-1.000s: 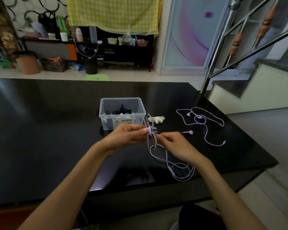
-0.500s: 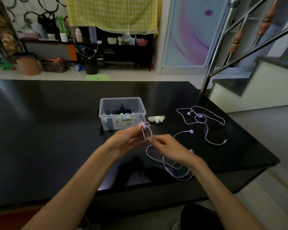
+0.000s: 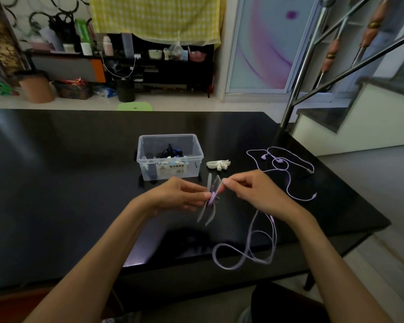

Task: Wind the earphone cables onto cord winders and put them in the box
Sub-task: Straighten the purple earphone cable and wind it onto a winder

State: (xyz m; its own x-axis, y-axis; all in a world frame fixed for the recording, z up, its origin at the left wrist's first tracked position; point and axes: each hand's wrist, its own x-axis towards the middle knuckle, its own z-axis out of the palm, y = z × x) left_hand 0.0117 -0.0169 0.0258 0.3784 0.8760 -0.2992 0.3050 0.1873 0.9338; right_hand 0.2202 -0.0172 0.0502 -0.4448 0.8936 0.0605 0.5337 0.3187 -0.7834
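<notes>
Black glossy table (image 3: pixel 56 183), shelves behind. Your left hand (image 3: pixel 180 197) pinches grey cord winder (image 3: pixel 210 199) at centre; few purple turns on its waist. Your right hand (image 3: pixel 254 194) pinches purple earphone cable (image 3: pixel 250 243), feeding it; long slack loops at 5 o'clock. Clear box (image 3: pixel 170 157) at 12 o'clock holds wound sets. White winder (image 3: pixel 218 164) and second purple earphone (image 3: pixel 287 169) at 2 o'clock untouched. Judged: about midway.
</notes>
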